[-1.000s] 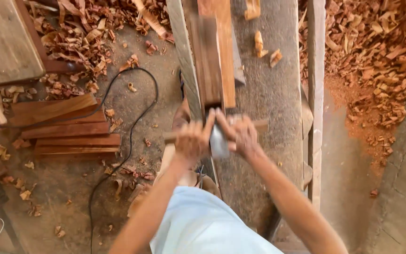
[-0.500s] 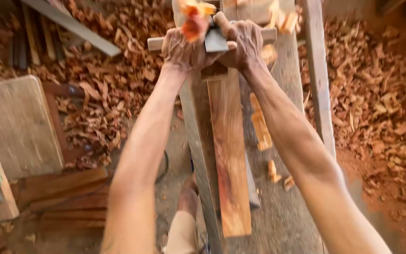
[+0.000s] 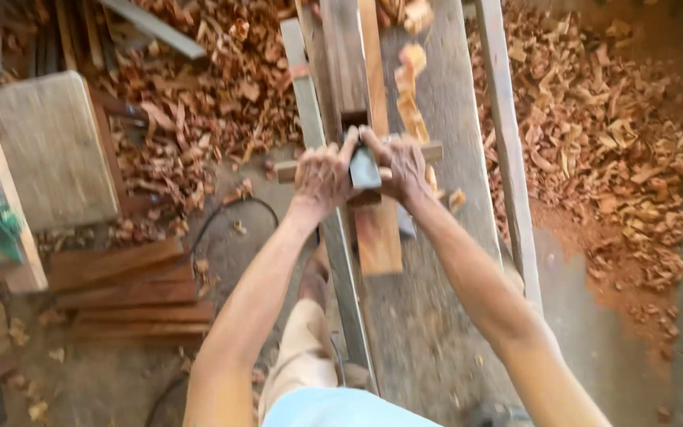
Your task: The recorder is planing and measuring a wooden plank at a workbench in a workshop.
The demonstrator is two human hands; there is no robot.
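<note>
Between both hands, wood plane (image 3: 364, 170) gripped: left hand (image 3: 322, 175) & right hand (image 3: 401, 164) clenched on its cross-handle. Plank (image 3: 375, 229) partly planed, judging by shavings (image 3: 594, 134) w/ more ahead.

Soft even daylight, weak shadows; motion blur throughout, strongest at left edge.

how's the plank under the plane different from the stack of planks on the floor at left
The plank on the bench is single, runs lengthwise away from the person, and lies under the plane gripped by the left hand and right hand. The stacked planks lie crosswise on the floor, several together, untouched and darker. Both are reddish-brown wood.
</note>
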